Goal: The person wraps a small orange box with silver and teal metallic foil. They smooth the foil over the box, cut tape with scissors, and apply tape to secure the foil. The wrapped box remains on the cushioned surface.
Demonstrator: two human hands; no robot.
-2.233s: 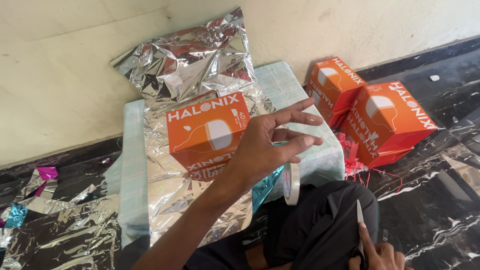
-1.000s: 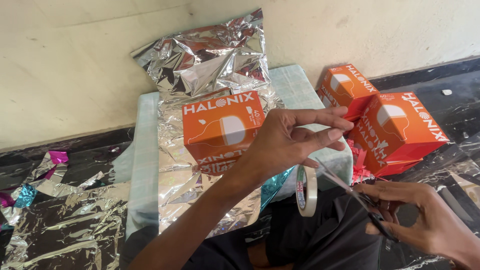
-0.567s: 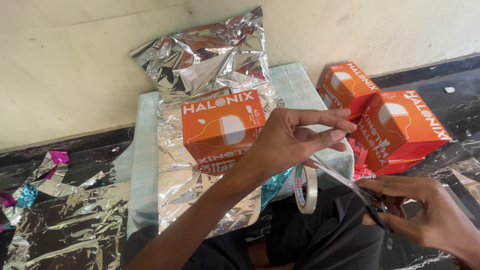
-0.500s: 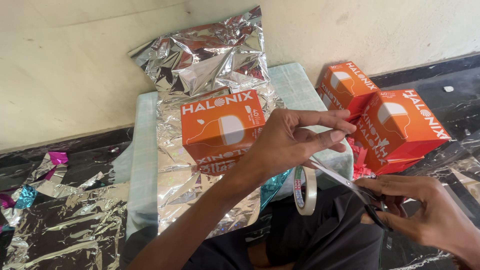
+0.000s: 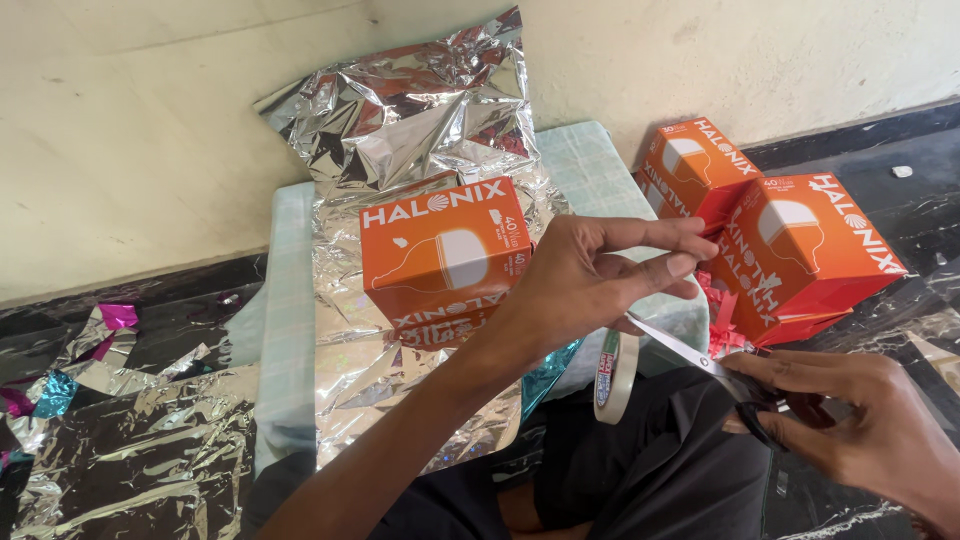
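My left hand (image 5: 590, 280) is raised over my lap, fingers pinched on the end of a clear tape strip. The white tape roll (image 5: 617, 375) hangs just below it. My right hand (image 5: 860, 430) grips black-handled scissors (image 5: 685, 355) at the lower right. Their blades point up-left and reach the tape just under my left fingers. Behind my left hand, an orange carton (image 5: 440, 255) stands on a crinkled silver foil sheet (image 5: 400, 130).
The foil lies over a pale checked pad (image 5: 590, 170) against a cream wall. Two more orange cartons (image 5: 800, 250) and a red ribbon (image 5: 718, 325) sit on the dark marble floor at the right. Foil and coloured scraps (image 5: 120, 440) litter the floor at the left.
My right hand rose from the lower right with the scissors and brought the blades up to the tape below my left fingers. My left fingers closed from spread to pinched.
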